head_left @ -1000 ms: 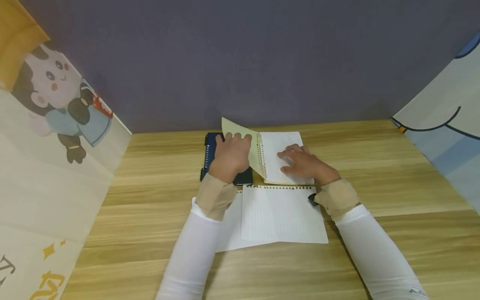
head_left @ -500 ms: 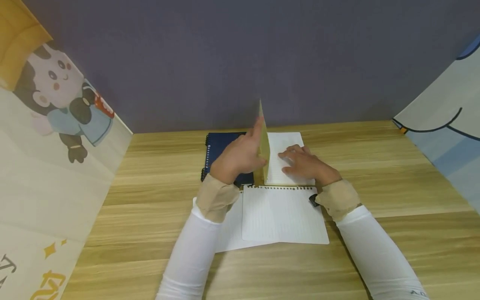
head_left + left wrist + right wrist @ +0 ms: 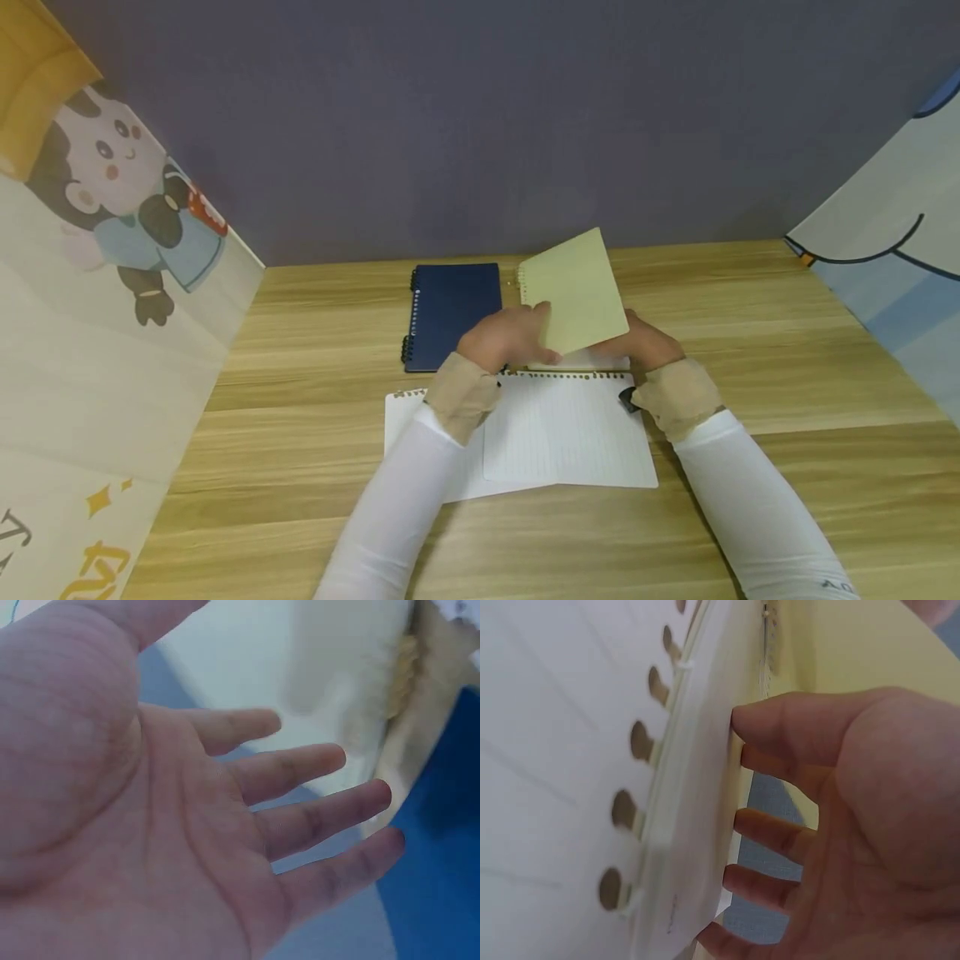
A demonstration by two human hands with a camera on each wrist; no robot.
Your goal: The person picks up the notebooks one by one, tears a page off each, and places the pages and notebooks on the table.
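Note:
A small ring-bound notebook with white pages [image 3: 577, 362] lies at the back middle. Its pale yellow cover [image 3: 573, 292] stands tilted above the pages, leaning right. My left hand [image 3: 506, 336] is at the cover's lower left edge. In the left wrist view that hand's palm [image 3: 202, 832] shows with fingers extended and apart, gripping nothing. Partly hidden beneath the cover, my right hand [image 3: 648, 342] reaches over the pages. The right wrist view shows my right hand [image 3: 870, 802] with its thumb and fingertips resting on the white paper [image 3: 697, 847], the yellow cover [image 3: 847, 652] beyond.
A dark blue ring notebook [image 3: 456, 312] lies closed to the left. Two loose punched sheets overlap in front, one lined sheet [image 3: 566, 433] over a left sheet [image 3: 405, 417]. They lie on a wooden table [image 3: 300, 467], with a grey panel [image 3: 480, 125] behind.
The yellow cover has swung from the left, through upright, over to the right above the white pages. My left hand followed it rightward and lower. My right hand stayed in place.

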